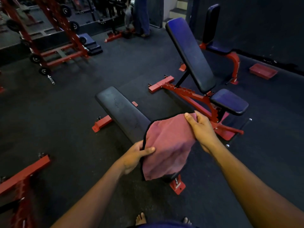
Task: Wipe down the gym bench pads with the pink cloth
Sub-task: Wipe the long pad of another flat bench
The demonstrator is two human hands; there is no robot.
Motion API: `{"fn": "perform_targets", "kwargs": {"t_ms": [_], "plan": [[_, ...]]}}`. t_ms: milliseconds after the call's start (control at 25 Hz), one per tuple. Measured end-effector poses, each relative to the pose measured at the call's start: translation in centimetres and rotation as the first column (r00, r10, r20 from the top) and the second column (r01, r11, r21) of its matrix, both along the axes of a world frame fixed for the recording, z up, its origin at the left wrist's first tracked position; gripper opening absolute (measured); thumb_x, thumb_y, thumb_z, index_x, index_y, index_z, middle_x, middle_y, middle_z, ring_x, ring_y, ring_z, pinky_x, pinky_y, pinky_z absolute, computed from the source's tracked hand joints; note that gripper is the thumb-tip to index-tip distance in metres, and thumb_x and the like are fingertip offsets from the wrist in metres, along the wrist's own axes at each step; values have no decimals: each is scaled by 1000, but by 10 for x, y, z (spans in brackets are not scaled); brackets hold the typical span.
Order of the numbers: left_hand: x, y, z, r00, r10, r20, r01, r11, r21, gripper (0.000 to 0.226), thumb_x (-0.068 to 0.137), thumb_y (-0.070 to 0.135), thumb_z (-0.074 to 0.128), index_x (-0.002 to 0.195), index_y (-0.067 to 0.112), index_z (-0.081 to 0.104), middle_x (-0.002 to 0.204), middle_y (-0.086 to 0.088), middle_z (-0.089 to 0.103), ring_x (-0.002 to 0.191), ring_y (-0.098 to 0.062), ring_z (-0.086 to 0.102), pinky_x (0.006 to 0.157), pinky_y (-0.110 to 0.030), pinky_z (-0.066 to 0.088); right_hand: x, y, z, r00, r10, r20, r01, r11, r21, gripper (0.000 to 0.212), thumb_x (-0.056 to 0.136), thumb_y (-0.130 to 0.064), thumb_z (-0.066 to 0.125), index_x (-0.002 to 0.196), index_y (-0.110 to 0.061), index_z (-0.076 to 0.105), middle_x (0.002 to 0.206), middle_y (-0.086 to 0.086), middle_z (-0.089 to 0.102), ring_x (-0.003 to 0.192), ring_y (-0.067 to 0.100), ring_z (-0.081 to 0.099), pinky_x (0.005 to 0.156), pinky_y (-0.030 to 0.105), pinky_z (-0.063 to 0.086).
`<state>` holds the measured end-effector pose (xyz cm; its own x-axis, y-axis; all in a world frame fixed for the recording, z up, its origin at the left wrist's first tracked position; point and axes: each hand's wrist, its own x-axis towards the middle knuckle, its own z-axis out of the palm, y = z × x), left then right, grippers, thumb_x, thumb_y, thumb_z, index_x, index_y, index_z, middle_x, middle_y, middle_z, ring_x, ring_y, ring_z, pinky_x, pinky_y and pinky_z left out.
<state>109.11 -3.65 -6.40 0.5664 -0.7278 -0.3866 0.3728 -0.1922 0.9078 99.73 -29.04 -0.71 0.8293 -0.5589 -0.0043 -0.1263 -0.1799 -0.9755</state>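
Note:
A pink cloth (166,145) with a dark hem hangs spread between both hands, above the near end of a flat bench's black pad (121,111). My left hand (136,155) pinches the cloth's left edge, thumb on top. My right hand (200,129) grips its upper right corner. The cloth hides the near part of the flat pad. To the right stands an incline bench with a long dark back pad (190,53) tilted up and a small seat pad (230,102), both on a red frame.
A third bench (213,30) stands against the dark wall at the back right. Red racks with weight plates (54,46) line the back left. A red frame (21,178) sits at the near left. A person's legs (141,17) stand far back. A red tray (263,71) lies on the floor.

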Motion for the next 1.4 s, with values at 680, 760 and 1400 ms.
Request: {"fn": "perform_targets", "kwargs": {"t_ms": [680,760,1400], "plan": [[6,20,-35,996,-1,-90,12,993,122,80,74,10,91,143,23,55,133,-1,70,125,-19,66,110,-46,52,-71,27,-81,686,602,-408,-438,790,429,115,73,-2,85,155,-43,16,148,-11,44,136,12,48,109,33,47],[9,25,-36,996,84,-37,-79,989,128,72,71,17,93,136,21,62,128,-2,74,124,-21,67,110,-47,51,-65,34,-81,781,509,-361,-330,828,454,93,81,9,74,152,-34,33,146,-6,51,131,14,53,106,33,49],[81,111,-58,998,57,10,-57,981,185,96,67,3,85,145,43,45,146,3,59,137,-23,55,112,-49,47,51,109,-77,878,297,-376,-167,925,340,68,73,27,54,128,-13,59,115,22,69,100,29,68,76,37,59]]}}
